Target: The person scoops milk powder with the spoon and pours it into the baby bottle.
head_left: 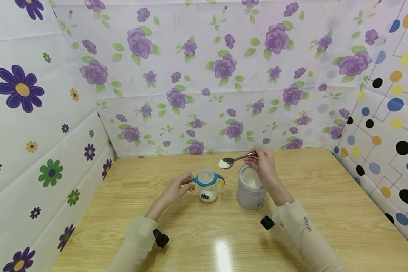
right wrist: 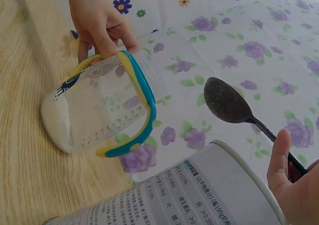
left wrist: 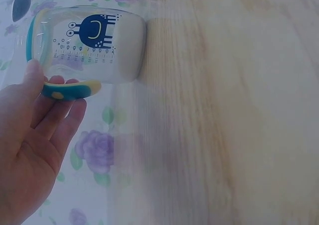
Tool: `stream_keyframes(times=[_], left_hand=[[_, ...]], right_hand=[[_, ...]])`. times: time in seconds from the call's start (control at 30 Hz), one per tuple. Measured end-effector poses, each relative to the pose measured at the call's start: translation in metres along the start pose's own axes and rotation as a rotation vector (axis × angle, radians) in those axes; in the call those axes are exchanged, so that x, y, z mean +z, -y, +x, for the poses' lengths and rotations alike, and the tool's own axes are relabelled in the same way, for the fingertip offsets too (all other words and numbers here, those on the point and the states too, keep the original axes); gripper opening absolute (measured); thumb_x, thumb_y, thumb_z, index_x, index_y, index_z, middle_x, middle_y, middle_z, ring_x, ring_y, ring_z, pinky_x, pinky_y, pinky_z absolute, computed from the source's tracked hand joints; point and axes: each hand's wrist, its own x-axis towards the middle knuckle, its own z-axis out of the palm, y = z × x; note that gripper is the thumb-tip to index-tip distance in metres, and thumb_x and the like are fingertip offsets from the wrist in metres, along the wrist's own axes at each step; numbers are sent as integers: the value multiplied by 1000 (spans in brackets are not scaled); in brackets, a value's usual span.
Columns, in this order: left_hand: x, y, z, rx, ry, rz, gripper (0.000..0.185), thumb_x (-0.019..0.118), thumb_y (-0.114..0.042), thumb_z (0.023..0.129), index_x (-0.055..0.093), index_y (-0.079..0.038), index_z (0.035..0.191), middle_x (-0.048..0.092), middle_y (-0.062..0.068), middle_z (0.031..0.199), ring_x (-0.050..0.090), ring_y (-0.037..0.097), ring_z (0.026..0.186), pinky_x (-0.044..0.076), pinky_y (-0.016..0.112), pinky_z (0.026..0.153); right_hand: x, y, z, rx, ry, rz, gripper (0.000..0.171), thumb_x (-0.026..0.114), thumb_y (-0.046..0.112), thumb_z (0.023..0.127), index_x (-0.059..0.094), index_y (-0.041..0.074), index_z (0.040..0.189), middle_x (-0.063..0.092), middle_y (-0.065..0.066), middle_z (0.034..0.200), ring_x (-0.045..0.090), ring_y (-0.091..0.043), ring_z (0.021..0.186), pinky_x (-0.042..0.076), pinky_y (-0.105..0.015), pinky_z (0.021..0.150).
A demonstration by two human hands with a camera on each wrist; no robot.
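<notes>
Nearest: pale sleeves [head_left: 306,234], cropped below. Clear bottle [head_left: 207,187] upright on wooden table [head_left: 197,241], pinched by one handle [left wrist: 72,91] in left hand [head_left: 175,190], probably for steadiness. Spoon [head_left: 231,160] of white powder [head_left: 223,164] in curled fingers [head_left: 252,161] of right hand [head_left: 268,169], bowl upward, apparently against spilling. Open can [head_left: 249,198] under that hand, contents [head_left: 247,175] partly hidden, depth hard to judge.

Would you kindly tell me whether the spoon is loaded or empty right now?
Loaded: in the head view, white powder lies in the spoon, which the right hand holds.
</notes>
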Motion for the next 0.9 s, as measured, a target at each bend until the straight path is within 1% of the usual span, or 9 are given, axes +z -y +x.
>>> stream_keyframes(times=[0.17,0.33,0.5,0.63,0.77,0.83,0.9], left_hand=[[0,0,1,14,-1,-6,8,53,-19,100,58,-14,105,68,20,95,68,32,94,55,49,84],[0,0,1,2,5,-10,8,53,-19,100,58,-15,104,68,20,94,68,32,94,54,51,84],[0,-1,0,-2,3,-7,7,53,-19,100,58,-16,104,69,19,94,68,30,94,55,50,83],[0,-1,0,1,7,-18,8,54,-19,100,58,-15,104,68,21,94,68,31,94,54,51,84],[0,0,0,2,6,-17,9,53,-19,100,58,-13,105,68,21,94,68,33,94,54,52,84],[0,0,0,3,3,-7,9,53,-18,100,58,-12,105,69,20,94,68,30,94,55,50,84],[0,0,0,4,-1,5,9,53,-18,100,58,-12,105,69,19,93,68,28,93,55,47,84]], right_hand=[[1,-1,0,9,5,2,30,32,16,107,50,-5,96,60,-3,81,65,-8,64,57,-17,66],[0,-3,0,21,-3,1,30,33,16,106,50,-8,98,60,-4,80,65,-8,64,57,-17,67],[1,-6,0,22,5,8,30,34,15,106,54,-4,93,61,-4,81,66,-9,64,57,-18,66],[1,-9,-1,30,26,20,31,33,14,106,55,-1,90,61,-4,81,66,-8,64,57,-17,67],[2,-11,-1,31,34,18,30,33,15,106,52,-6,97,61,-4,83,66,-8,64,57,-17,67],[3,-12,-2,26,42,11,30,33,15,106,50,-9,99,61,-4,83,66,-8,65,57,-17,67],[4,-12,-2,25,49,8,30,34,15,106,51,-9,100,62,-4,84,66,-8,66,57,-17,68]])
